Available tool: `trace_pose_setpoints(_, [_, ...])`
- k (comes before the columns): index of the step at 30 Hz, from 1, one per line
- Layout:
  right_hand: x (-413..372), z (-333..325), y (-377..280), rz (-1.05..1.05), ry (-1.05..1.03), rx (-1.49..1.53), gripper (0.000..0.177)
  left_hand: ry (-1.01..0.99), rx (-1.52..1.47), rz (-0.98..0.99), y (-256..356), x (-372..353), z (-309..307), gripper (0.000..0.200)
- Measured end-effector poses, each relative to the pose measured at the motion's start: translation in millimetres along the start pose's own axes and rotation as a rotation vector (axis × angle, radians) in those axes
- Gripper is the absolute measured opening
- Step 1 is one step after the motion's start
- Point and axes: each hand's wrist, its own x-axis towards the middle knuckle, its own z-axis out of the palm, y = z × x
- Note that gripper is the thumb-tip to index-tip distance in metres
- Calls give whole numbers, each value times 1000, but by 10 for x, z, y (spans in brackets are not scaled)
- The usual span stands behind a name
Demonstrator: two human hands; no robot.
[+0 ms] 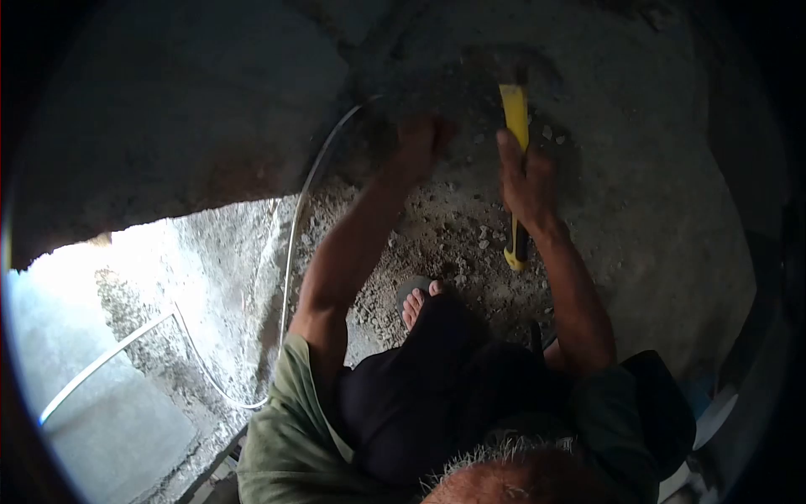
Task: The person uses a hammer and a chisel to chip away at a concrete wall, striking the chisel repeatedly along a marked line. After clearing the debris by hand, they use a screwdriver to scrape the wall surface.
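Note:
My right hand [529, 185] is wrapped round the yellow and black handle of a hammer [515, 113]. The handle's butt sticks out below my fist, and the dark head at the top is blurred. To its left, my left hand [422, 139] is held closed in deep shadow near the rough wall. Whatever it grips, if anything, is lost in the dark. Crumbled rubble [453, 227] lies beneath both hands.
A thin white cable [295, 227] curves down on the left, past a brightly lit gap with a broken concrete edge [193, 210]. My sandalled foot [416, 302] stands among the loose stones. A grey wall surface [655, 185] fills the right side.

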Motion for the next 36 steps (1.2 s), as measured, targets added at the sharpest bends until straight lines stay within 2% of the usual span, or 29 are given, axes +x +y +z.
trace_pose_setpoints(2, [-128, 8, 98, 133, -76, 154, 47, 2, 86, -55, -156, -212, -43, 31])
trace_pose_setpoints(5, [-176, -68, -48, 246, -95, 276, 48, 4, 317, -102, 139, -299, 25, 31])
trace_pose_setpoints(6, [-175, -83, -94, 247, -85, 292, 48, 23, 259, 0, 274, -282, 55, 30])
trace_pose_setpoints(7, [-198, -96, -137, 153, -47, 381, 45, 42, 196, 96, 355, -274, 57, 31])
trace_pose_setpoints(8, [-209, -113, -181, 56, -7, 463, 42, 35, 204, 95, 435, -234, 40, 31])
trace_pose_setpoints(9, [-214, -127, -228, 59, -1, 466, 42, 31, 141, 161, 530, -190, 20, 33])
trace_pose_setpoints(11, [-221, -138, -338, -206, 59, 657, 33, 27, 77, 229, 654, -155, 18, 36])
trace_pose_setpoints(13, [-278, -170, -458, -207, 61, 685, 33, 80, -136, 222, 786, -184, 87, 42])
trace_pose_setpoints(15, [-333, -162, -490, -205, 58, 712, 32, 109, -147, 239, 848, -115, 94, 42])
trace_pose_setpoints(17, [-366, -125, -465, -107, 28, 773, 33, 136, -154, 259, 872, -73, 123, 43])
trace_pose_setpoints(19, [-402, -148, -459, -79, 15, 824, 33, 222, -131, 219, 982, -119, 273, 29])
trace_pose_setpoints(21, [-452, -199, -502, -45, 3, 875, 34, 199, -204, 198, 1048, -27, 296, 30])
trace_pose_setpoints(23, [-481, -257, -634, -24, 201, 1027, 35, 178, -279, 183, 1110, 7, 256, 31])
trace_pose_setpoints(24, [-480, -210, -684, -23, 197, 1030, 35, 157, 305, 512, 1155, -59, 244, 27])
trace_pose_setpoints(26, [-468, -117, -777, -123, 430, 1394, 32, 130, 902, 821, 1236, -64, 269, 23])
trace_pose_setpoints(27, [-435, 80, -581, -125, 424, 1396, 32, 169, 400, 502, 1271, 13, 304, 18])
trace_pose_setpoints(28, [-370, 441, -222, -189, 306, 1126, 31, 190, -99, 176, 1300, 104, 337, 21])
trace_pose_setpoints(29, [-312, 452, -180, -221, 249, 991, 30, 186, -100, 186, 1268, 213, 275, 21])
trace_pose_setpoints(30, [-253, 462, -138, -259, 198, 856, 29, 218, 497, 556, 1147, 346, 82, 23])
trace_pose_setpoints(32, [-143, 67, -452, -123, -121, 452, 28, 239, 1106, 900, 1122, 383, -96, 24])
trace_pose_setpoints(33, [-190, 70, -434, -131, -128, 446, 28, 39, 438, 509, 1221, 358, -94, 13])
trace_pose_setpoints(34, [-351, 79, -417, -197, -7, 643, 29, -144, -222, 92, 1262, 295, -127, 15])
trace_pose_setpoints(35, [-372, 137, -433, -235, 51, 746, 29, -133, -229, 103, 1302, 261, -109, 15])
trace_pose_setpoints(36, [-392, 193, -450, -280, 106, 845, 30, -41, -180, 121, 1315, 246, -62, 14])
